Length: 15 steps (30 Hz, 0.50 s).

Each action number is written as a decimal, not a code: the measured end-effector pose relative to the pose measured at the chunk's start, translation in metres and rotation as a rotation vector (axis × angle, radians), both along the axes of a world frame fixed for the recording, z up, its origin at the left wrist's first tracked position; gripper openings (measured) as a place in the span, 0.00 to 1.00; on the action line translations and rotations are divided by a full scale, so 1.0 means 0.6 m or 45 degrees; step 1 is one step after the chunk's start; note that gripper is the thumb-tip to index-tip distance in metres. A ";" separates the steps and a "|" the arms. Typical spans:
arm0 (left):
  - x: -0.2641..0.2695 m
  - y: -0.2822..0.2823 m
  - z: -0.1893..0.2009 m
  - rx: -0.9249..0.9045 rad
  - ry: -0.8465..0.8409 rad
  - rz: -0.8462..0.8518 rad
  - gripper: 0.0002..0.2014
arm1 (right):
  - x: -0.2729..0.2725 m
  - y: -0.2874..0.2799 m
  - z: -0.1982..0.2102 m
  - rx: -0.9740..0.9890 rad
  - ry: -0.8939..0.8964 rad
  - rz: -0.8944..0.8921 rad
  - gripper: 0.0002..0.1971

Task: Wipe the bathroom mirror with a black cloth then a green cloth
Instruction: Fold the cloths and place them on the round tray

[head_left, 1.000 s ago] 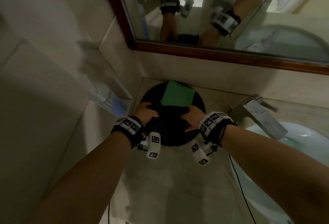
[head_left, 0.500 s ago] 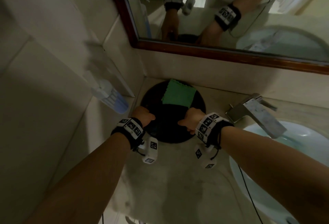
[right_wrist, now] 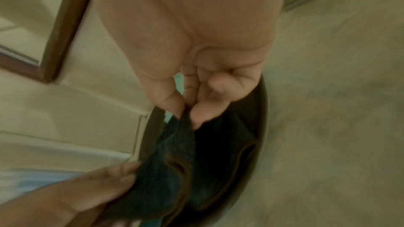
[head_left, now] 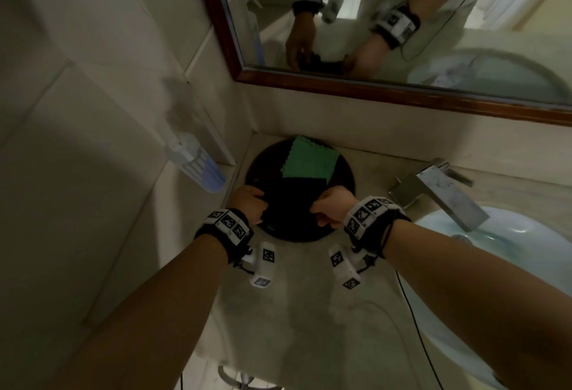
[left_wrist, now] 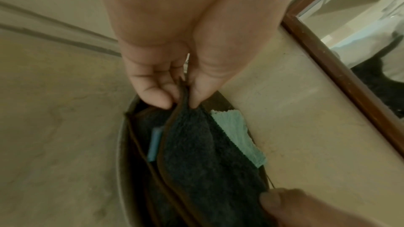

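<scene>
A black cloth (head_left: 289, 204) lies in a round dark tray (head_left: 348, 173) on the counter's back left corner. My left hand (head_left: 250, 204) pinches the cloth's left edge (left_wrist: 186, 127) between thumb and fingers. My right hand (head_left: 331, 207) pinches its right edge (right_wrist: 181, 137). A folded green cloth (head_left: 309, 160) lies at the tray's far side, partly under the black one (left_wrist: 238, 134). The wood-framed mirror (head_left: 402, 18) hangs on the wall above and reflects both hands.
A spray bottle (head_left: 198, 163) stands in the left corner beside the tray. A metal tap (head_left: 439, 191) and a pale basin (head_left: 510, 265) are on the right. Beige counter (head_left: 294, 312) stretches toward me.
Both hands went from resting on the black cloth to pinching its edges and drawing it up and toward me. The view tilted a little.
</scene>
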State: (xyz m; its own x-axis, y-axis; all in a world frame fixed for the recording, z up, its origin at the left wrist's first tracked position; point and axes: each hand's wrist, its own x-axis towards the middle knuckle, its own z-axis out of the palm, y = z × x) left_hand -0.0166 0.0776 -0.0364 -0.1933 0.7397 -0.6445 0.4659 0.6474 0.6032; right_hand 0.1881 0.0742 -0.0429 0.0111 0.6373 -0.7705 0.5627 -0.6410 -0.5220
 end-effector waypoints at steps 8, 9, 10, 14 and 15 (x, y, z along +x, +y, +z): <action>0.018 -0.021 -0.003 -0.147 -0.056 -0.044 0.26 | 0.017 -0.003 -0.004 0.041 -0.221 0.161 0.08; 0.018 -0.022 -0.005 -0.147 -0.018 -0.084 0.27 | 0.015 -0.005 -0.005 0.046 -0.251 0.174 0.13; 0.018 -0.023 -0.006 -0.146 0.006 -0.102 0.27 | 0.012 -0.006 -0.006 0.047 -0.255 0.156 0.17; 0.018 -0.025 -0.007 -0.147 -0.007 -0.049 0.24 | 0.005 -0.010 -0.010 0.047 -0.186 0.103 0.31; 0.017 -0.024 -0.008 -0.148 -0.022 -0.041 0.25 | 0.003 -0.010 -0.008 0.038 -0.178 0.099 0.33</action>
